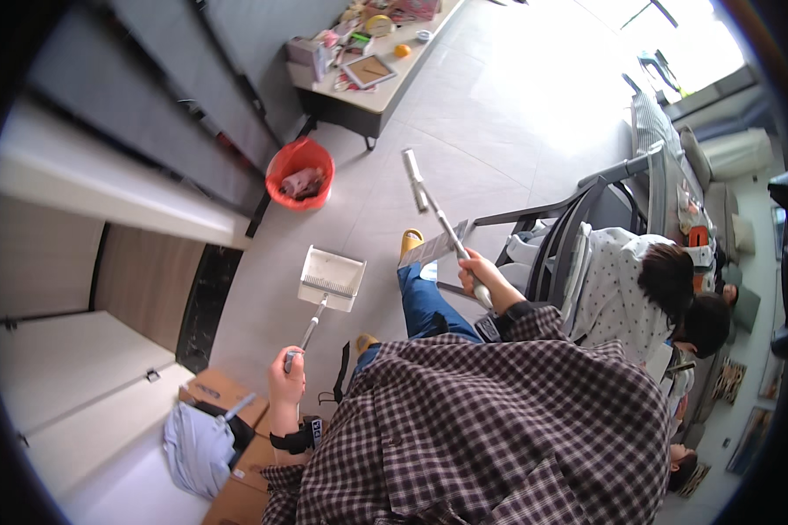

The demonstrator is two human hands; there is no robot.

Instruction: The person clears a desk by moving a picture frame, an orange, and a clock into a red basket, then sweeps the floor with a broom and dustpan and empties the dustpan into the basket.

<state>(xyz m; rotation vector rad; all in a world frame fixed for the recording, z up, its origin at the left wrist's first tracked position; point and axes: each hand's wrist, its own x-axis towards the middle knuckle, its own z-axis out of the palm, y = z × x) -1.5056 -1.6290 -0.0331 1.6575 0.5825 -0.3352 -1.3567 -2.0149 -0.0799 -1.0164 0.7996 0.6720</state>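
My left hand grips the grey end of a dustpan's handle. At the far end of that handle is the white dustpan, with a comb-like row of teeth, over the grey floor tiles. In my right hand is the handle of a small broom or brush with a pale head, held up off to the right of the dustpan. A printed sheet lies or hangs behind the broom handle, beside my yellow slipper.
A red-lined waste bin with rubbish inside stands by the wall, near a low cabinet crowded with items. Chairs and seated people are on the right. Cardboard boxes and a light blue bag sit at lower left.
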